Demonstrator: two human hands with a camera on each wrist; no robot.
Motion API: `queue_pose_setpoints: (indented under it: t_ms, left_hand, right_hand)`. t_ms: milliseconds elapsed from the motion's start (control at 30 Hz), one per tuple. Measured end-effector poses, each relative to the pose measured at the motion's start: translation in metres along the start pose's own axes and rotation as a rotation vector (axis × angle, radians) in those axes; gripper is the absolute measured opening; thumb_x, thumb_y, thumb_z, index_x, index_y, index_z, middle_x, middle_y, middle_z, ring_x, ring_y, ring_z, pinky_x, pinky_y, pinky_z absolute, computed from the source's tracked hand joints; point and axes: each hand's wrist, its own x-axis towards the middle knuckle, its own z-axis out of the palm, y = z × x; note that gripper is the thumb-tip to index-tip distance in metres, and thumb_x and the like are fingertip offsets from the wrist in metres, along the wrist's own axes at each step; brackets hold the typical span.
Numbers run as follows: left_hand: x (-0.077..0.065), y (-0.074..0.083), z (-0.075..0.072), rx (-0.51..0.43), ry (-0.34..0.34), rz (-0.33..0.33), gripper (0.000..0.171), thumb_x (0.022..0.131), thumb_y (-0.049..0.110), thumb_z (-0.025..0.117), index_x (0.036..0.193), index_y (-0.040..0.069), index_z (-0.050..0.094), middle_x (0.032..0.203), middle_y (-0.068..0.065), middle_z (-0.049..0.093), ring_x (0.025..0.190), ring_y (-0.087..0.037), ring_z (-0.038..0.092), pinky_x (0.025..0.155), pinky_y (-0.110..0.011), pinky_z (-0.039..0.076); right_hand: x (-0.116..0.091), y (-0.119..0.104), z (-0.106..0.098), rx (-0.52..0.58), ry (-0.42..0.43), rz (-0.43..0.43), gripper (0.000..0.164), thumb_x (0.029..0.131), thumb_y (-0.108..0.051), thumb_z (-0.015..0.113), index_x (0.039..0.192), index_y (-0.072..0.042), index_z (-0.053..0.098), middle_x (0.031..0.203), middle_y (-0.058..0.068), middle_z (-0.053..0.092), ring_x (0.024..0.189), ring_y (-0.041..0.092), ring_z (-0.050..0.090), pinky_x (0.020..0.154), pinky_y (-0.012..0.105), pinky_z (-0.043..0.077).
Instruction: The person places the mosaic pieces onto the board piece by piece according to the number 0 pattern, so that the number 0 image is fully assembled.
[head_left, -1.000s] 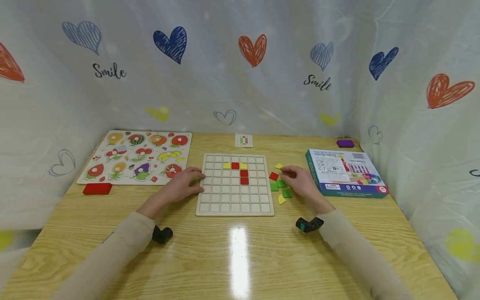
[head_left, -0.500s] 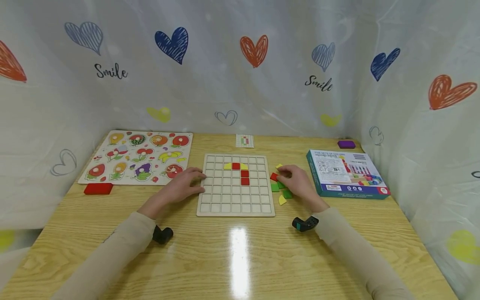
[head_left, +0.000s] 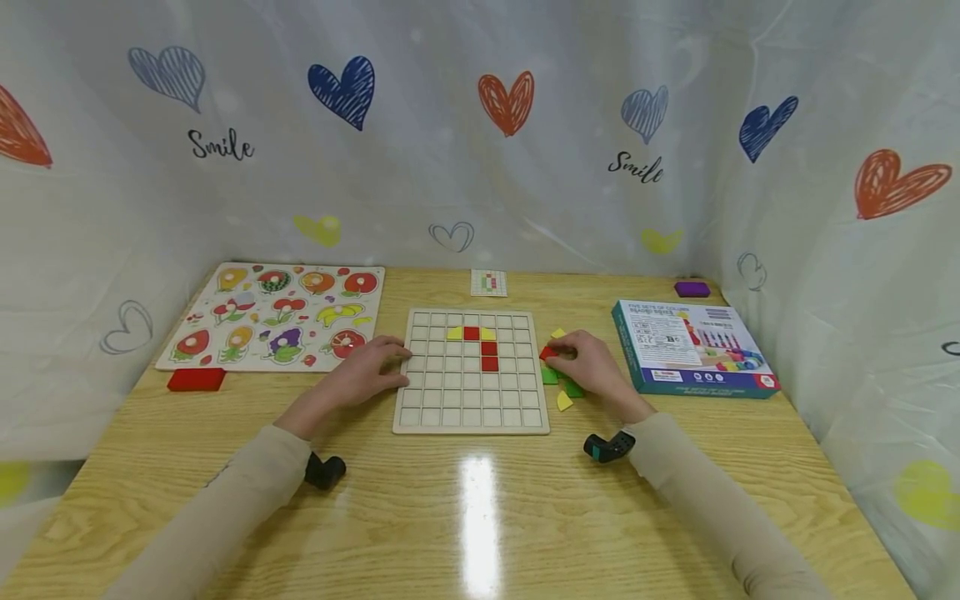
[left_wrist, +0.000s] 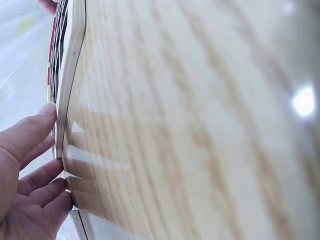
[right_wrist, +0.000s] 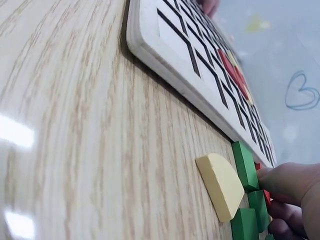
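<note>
A wooden grid board (head_left: 438,397) lies on the table, with several red and yellow tiles set in its upper cells. Beside its left edge rests my left hand (head_left: 366,372), thumb and fingertips touching the rim, fingers relaxed. To the right of the board, my right hand (head_left: 590,364) pinches a red square tile (head_left: 548,353) between thumb and fingers. Several green tiles (right_wrist: 245,166) lie just under and beside that hand, partly covered by it. A yellow quarter-round tile (right_wrist: 220,186) is nearest the front, and another yellow tile (head_left: 558,333) shows behind the fingers.
A fruit puzzle board (head_left: 262,321) and a red block (head_left: 196,380) sit at the left. A small pattern card (head_left: 488,283) lies behind the grid. On the right are a boxed toy set (head_left: 693,346) and a purple block (head_left: 692,289). A printed curtain (head_left: 420,183) surrounds the table.
My right hand has moved slightly left, from near the rear yellow tile to the red tile, which it now pinches. The left hand stays at the board's edge.
</note>
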Motion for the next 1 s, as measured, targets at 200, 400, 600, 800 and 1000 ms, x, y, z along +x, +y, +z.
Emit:
queue_pose_setpoints:
  t_ms: [200,400,600,800,1000]
  left_hand:
    - [0.001,0.0,0.0,-0.002,-0.005,0.003,0.047,0.092,0.025,0.07,0.131,0.001,0.06,0.142,-0.022,0.045,0.131,-0.039,0.043,0.106,-0.053,0.037]
    - [0.001,0.0,0.001,0.003,-0.003,0.005,0.046,0.092,0.025,0.07,0.131,0.002,0.06,0.142,-0.022,0.046,0.131,-0.038,0.043,0.106,-0.053,0.038]
    - [0.0,0.0,0.0,0.005,-0.001,0.004,0.046,0.092,0.025,0.07,0.131,0.001,0.06,0.142,-0.023,0.045,0.131,-0.039,0.043,0.106,-0.054,0.038]
    - [0.0,0.0,0.0,0.005,-0.003,0.005,0.047,0.092,0.025,0.07,0.131,0.001,0.06,0.142,-0.023,0.045,0.131,-0.039,0.043,0.106,-0.053,0.038]
    - [-0.001,0.001,0.0,0.001,-0.002,0.006,0.046,0.092,0.024,0.07,0.13,0.001,0.06,0.141,-0.023,0.046,0.13,-0.039,0.044,0.106,-0.053,0.039]
  right_hand:
    - [-0.001,0.002,-0.002,-0.075,-0.007,-0.051,0.033,0.091,-0.019,0.07,0.119,-0.001,0.069,0.108,0.016,0.064,0.098,0.03,0.06,0.085,0.046,0.049]
    - [-0.006,0.007,-0.01,-0.088,-0.03,-0.053,0.033,0.091,-0.015,0.069,0.121,0.0,0.068,0.111,0.017,0.064,0.102,0.032,0.059,0.089,0.049,0.048]
    - [-0.01,0.012,-0.016,-0.094,-0.048,-0.027,0.034,0.091,-0.008,0.066,0.124,0.0,0.066,0.113,0.018,0.063,0.104,0.033,0.058,0.09,0.049,0.047]
    - [-0.012,0.012,-0.019,-0.093,-0.053,-0.002,0.038,0.089,-0.001,0.061,0.127,0.001,0.064,0.115,0.02,0.06,0.105,0.034,0.056,0.092,0.051,0.046]
    - [-0.011,0.013,-0.018,-0.082,-0.043,-0.014,0.034,0.092,-0.008,0.066,0.125,0.002,0.065,0.112,0.019,0.061,0.101,0.031,0.057,0.089,0.049,0.047]
